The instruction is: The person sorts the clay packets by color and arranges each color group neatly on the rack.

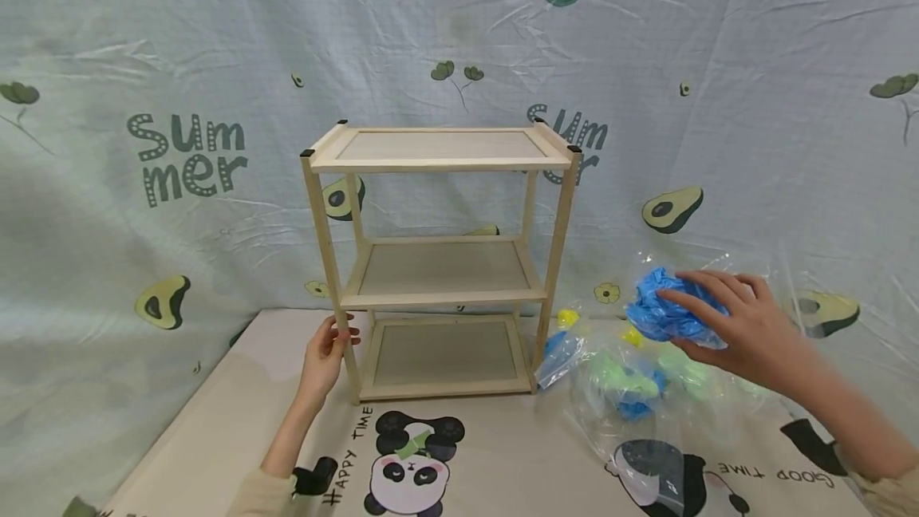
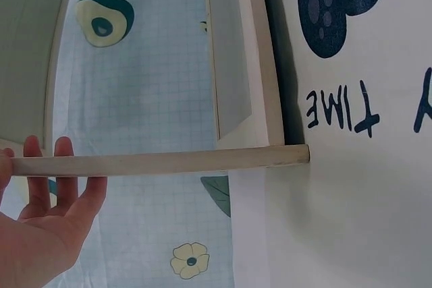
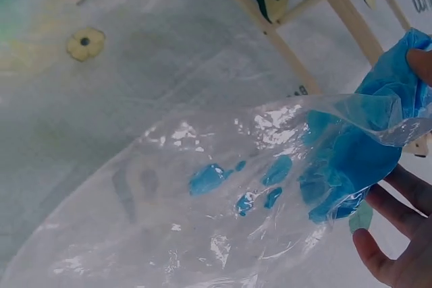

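Note:
A three-tier wooden shelf [image 1: 441, 297] stands upright on the table. My left hand [image 1: 325, 353] holds its front left post low down, between the middle and bottom tiers; in the left wrist view the fingers of the left hand [image 2: 57, 214] curl round the post [image 2: 169, 162]. To the right of the shelf, my right hand [image 1: 747, 325] grips a crumpled blue bundle [image 1: 671, 305] in clear plastic, raised above the table. The right wrist view shows the blue bundle [image 3: 361, 166] between thumb and fingers of the right hand [image 3: 405, 234], with clear film [image 3: 169, 214] spreading from it.
Clear plastic bags [image 1: 625, 381] with green, blue and yellow contents lie right of the shelf, close to its front right post. A patterned cloth [image 1: 445, 38] hangs behind. Panda drawings and lettering mark the table cover [image 1: 517, 453].

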{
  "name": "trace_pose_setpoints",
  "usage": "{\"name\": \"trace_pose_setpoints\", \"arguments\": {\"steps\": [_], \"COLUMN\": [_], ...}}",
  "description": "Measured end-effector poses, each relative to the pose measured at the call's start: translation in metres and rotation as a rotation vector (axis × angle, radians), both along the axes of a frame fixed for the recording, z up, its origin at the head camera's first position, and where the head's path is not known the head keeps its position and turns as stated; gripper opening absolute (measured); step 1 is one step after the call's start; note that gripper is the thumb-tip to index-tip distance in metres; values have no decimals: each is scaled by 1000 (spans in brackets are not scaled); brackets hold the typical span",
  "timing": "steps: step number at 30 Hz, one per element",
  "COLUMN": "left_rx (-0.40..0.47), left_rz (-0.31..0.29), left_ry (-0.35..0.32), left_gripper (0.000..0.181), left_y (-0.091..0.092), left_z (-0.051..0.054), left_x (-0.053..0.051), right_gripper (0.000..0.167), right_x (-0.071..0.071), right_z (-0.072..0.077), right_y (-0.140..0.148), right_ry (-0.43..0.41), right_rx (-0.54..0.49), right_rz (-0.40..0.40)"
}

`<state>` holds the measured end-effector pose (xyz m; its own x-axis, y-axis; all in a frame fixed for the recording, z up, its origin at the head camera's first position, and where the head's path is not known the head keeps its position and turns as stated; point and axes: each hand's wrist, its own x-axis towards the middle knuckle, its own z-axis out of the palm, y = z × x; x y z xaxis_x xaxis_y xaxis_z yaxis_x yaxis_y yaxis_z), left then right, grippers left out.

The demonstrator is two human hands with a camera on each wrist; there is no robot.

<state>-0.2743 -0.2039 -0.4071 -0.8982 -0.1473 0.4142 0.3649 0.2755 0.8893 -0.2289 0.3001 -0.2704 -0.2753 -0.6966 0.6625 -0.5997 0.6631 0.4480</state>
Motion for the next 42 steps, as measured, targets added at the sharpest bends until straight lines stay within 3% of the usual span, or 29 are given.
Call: {"name": "trace_pose_setpoints", "arguments": {"steps": [7,20,29,33,37,42], "left_rx": [4,-6,-3,-1,8,13], "left_rz": [-6,1,13,8,1,-9], "left_ry": [18,25,28,33,32,29], "left_gripper": [30,29,29,30,29,31], "left_y": [1,1,0,1,1,0], "left_z": [-2,-3,-4,-2,-2,0], "left_x": [1,2,-1,0,-1,0], "right_gripper": [60,61,57,45,52,49], "right_x": [-16,-37,-53,-58,-64,-73], "right_z": [40,99,123,133,140,146], "right_y": [-14,-51,-89,-102,-114,-128], "right_ry": [60,54,-9,-11,-20,-44], "right_rx": [-50,-81,-22,-3,31,105], "right_rz": [5,-33,-20,-4,6,-21]}}
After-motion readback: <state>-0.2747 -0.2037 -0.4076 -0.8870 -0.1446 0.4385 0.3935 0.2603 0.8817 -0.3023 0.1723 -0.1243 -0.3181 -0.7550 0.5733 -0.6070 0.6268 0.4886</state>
